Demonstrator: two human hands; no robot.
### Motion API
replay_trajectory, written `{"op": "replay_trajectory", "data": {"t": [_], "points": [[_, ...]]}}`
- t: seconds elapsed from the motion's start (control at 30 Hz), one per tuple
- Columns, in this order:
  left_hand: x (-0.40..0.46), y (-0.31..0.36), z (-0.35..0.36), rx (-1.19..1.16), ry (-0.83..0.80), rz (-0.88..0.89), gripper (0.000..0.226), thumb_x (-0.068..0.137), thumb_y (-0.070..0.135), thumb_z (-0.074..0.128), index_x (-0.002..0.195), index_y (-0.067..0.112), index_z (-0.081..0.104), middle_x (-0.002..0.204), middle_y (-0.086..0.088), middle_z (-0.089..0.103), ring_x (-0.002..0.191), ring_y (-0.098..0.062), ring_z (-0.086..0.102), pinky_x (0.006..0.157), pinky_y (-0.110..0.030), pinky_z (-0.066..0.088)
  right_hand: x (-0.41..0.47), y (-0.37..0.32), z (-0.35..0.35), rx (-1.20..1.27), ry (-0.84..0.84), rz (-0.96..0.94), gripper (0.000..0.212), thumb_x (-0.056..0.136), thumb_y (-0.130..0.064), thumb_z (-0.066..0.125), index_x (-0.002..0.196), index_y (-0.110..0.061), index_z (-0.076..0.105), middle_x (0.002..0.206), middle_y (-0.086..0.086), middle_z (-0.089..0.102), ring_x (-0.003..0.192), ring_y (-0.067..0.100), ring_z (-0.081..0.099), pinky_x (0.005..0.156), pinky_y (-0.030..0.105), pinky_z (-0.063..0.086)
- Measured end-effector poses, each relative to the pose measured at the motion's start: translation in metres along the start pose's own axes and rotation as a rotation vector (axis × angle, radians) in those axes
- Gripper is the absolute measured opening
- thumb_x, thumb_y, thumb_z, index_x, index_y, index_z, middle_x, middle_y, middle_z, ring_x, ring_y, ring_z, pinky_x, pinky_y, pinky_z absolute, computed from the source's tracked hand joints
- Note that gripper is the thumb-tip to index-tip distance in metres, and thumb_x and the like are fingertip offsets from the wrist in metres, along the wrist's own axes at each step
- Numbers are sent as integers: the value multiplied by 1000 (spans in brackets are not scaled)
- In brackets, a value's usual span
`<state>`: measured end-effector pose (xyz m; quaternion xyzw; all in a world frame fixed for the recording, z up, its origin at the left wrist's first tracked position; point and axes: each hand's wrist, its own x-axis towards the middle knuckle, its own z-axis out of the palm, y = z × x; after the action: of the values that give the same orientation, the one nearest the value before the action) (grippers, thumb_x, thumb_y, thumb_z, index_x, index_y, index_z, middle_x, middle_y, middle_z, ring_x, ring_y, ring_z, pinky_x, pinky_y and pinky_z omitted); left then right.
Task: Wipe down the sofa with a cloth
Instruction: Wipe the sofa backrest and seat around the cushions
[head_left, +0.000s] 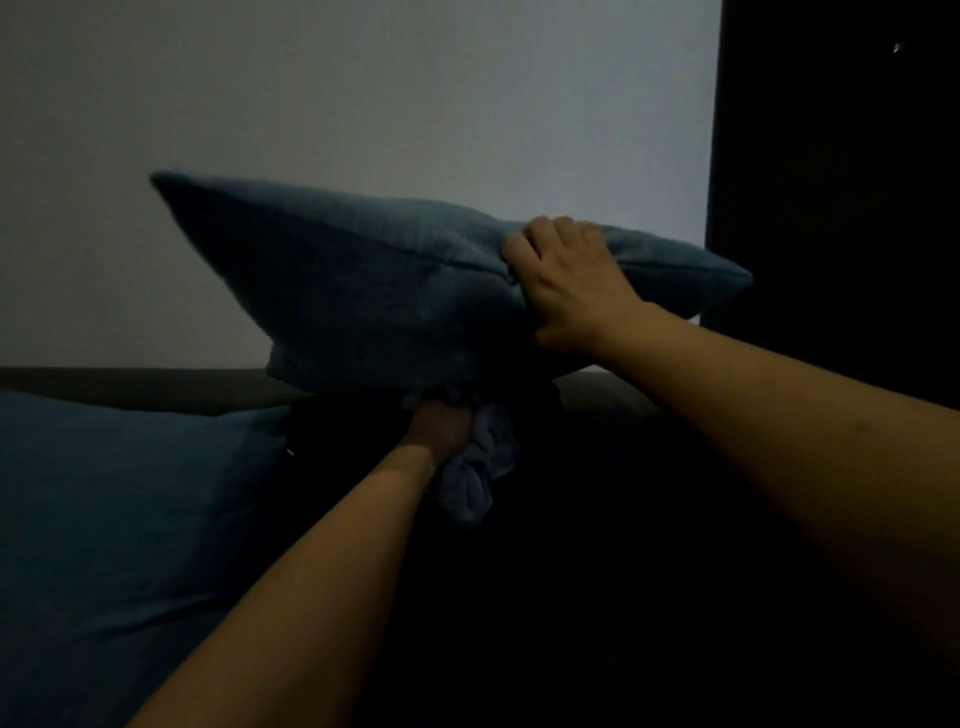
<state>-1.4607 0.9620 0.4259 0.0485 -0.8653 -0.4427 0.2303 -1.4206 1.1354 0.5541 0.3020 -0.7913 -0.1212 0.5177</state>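
A blue cushion (363, 291) is gripped at its edge and held raised by the right hand (566, 286). Beneath it, a pale cloth (478, 467) is clutched by the left hand (439, 428) against the dark sofa (597, 519).

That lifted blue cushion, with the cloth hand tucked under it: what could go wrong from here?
The right hand grips the blue cushion by one edge only, so it may sag or slip onto the left hand wiping beneath. The bunched cloth hangs partly loose and could drop. The sofa there lies in deep shadow, so spots may be missed.
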Motion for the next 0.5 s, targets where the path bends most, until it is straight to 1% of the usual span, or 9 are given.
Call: {"op": "replay_trajectory", "data": {"t": [0.03, 0.1, 0.17, 0.27, 0.33, 0.4, 0.43, 0.5], "points": [[-2, -8, 4, 28, -15, 18, 35, 100, 20, 45, 125, -1, 55, 131, -20, 54, 123, -32, 51, 89, -22, 39, -1, -5, 6, 10, 12, 8, 59, 61, -21, 66, 115, -9, 46, 109, 19, 48, 98, 37, 47, 81, 43, 35], [-10, -23, 6, 64, -38, 38, 34, 100, 18, 43, 126, 0, 53, 133, -18, 52, 123, -30, 49, 95, -23, 37, 1, -15, 14, 46, 61, 10, 55, 62, -17, 65, 114, -6, 49, 106, 21, 51, 94, 38, 49, 78, 43, 35], [-16, -42, 0, 161, -65, 32, 35, 100, 22, 43, 129, 6, 52, 135, -16, 52, 122, -28, 51, 92, -23, 36, 6, -24, 18, 51, 83, 27, 56, 67, -16, 62, 120, -5, 47, 109, 23, 52, 96, 39, 50, 80, 43, 35], [-22, -82, -14, 345, -125, -57, 38, 101, 31, 41, 133, 14, 51, 138, -12, 52, 123, -28, 51, 93, -24, 38, 12, -33, 24, 49, 35, 129, 66, 76, -19, 60, 134, -5, 34, 120, 24, 47, 106, 39, 46, 90, 45, 33], [-29, -107, -16, 425, -163, -125, 39, 100, 29, 42, 134, 13, 49, 137, -13, 51, 123, -28, 51, 96, -26, 40, 15, -39, 27, 47, -5, 182, 73, 78, -20, 60, 141, -6, 25, 124, 26, 44, 109, 41, 44, 94, 46, 31], [-40, -132, -14, 521, -205, -205, 45, 99, 24, 42, 142, 9, 40, 145, -15, 43, 129, -30, 45, 103, -28, 36, 16, -48, 29, 47, -21, 203, 74, 81, -20, 60, 143, -7, 21, 124, 28, 42, 110, 41, 43, 94, 46, 31], [-46, -144, -11, 539, -205, -247, 48, 99, 26, 42, 144, 9, 38, 146, -15, 41, 130, -30, 44, 105, -29, 36, 17, -53, 31, 54, -31, 206, 74, 82, -20, 59, 143, -8, 20, 125, 28, 42, 110, 42, 43, 93, 46, 32], [-61, -170, 0, 526, -195, -347, 56, 97, 40, 42, 145, 13, 37, 147, -16, 41, 129, -32, 45, 103, -30, 38, 17, -68, 37, 75, -57, 207, 72, 87, -20, 56, 145, -9, 17, 127, 30, 40, 111, 42, 43, 92, 46, 33]]}}
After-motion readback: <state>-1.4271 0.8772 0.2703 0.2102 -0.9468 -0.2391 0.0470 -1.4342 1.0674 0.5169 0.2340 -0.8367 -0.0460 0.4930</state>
